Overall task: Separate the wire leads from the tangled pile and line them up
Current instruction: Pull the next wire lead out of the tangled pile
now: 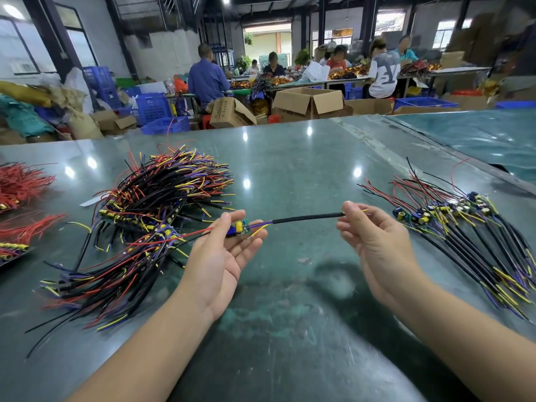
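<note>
Left hand (pixel 223 250) pinches the board end, right hand (pixel 374 239) pinches the tip, stretching one wire lead (pixel 307 219) straight above the bench (pixel 290 158), probably for the lined-up row (pixel 464 227).

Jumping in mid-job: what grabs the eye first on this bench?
Dead center, the left hand and right hand stretch one black-sleeved lead between them, its small circuit board in the left grip. Left of the hands sprawls the big tangled pile of red, black, yellow and purple wires; at right, the sorted leads lie fanned in a row.
</note>
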Available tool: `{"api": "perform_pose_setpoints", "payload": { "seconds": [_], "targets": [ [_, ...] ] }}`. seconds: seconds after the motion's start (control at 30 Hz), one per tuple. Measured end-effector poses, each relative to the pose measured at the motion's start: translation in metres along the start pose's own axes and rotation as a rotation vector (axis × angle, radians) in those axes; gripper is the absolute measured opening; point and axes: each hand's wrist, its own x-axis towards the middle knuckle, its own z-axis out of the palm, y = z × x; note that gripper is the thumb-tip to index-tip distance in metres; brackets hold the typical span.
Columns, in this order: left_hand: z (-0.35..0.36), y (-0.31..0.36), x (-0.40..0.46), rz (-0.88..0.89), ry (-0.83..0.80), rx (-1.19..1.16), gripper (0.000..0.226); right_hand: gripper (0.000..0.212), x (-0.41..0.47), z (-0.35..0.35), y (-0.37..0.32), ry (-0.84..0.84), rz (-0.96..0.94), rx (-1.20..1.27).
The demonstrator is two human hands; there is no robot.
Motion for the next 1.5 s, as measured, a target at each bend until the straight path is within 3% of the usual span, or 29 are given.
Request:
{"api": "perform_pose_setpoints", "payload": {
  "seconds": [0.07, 0.17, 0.27, 0.37, 0.43, 0.5, 0.73, 0.87, 1.0, 1.13, 1.27, 1.5],
  "targets": [
    [0.000, 0.001, 0.001, 0.007, 0.026, -0.012, 0.026, 0.031, 0.002, -0.003, 0.003, 0.108, -0.098, -0.166],
    [0.001, 0.002, 0.001, -0.011, 0.033, -0.034, 0.030, 0.026, 0.000, -0.005, 0.003, 0.144, -0.293, -0.418],
    [0.001, 0.001, -0.002, -0.080, -0.053, -0.005, 0.039, 0.031, -0.010, -0.002, 0.001, 0.016, -0.712, -0.842],
    [0.002, -0.002, -0.006, -0.209, -0.211, 0.084, 0.046, 0.029, -0.023, 0.004, 0.006, -0.277, -1.072, -1.155],
    [0.002, -0.003, -0.008, -0.275, -0.314, 0.148, 0.049, 0.032, -0.030, 0.008, 0.011, -0.493, -1.008, -1.253],
    [0.002, -0.004, -0.008, -0.299, -0.368, 0.213, 0.051, 0.032, -0.033, 0.008, 0.011, -0.602, -0.863, -1.271],
    [0.001, -0.009, -0.008, -0.237, -0.336, 0.430, 0.050, 0.029, -0.031, 0.005, 0.006, -0.649, -0.688, -1.235],
    [0.002, -0.007, -0.007, -0.177, -0.241, 0.386, 0.050, 0.022, -0.020, 0.004, 0.007, -0.508, -0.646, -1.193],
    [-0.003, -0.002, -0.003, -0.090, -0.137, 0.311, 0.061, 0.017, 0.007, -0.012, -0.006, -0.122, -0.495, -1.158],
    [-0.006, 0.000, -0.002, -0.069, -0.100, 0.280, 0.070, 0.022, 0.034, -0.045, -0.026, 0.148, -0.311, -1.353],
    [-0.008, 0.000, -0.002, -0.045, -0.083, 0.272, 0.061, 0.026, 0.042, -0.064, -0.031, 0.214, -0.148, -1.540],
    [-0.008, 0.001, -0.002, -0.021, -0.079, 0.402, 0.033, 0.020, 0.045, -0.063, -0.027, 0.295, -0.227, -1.708]
  ]
}}
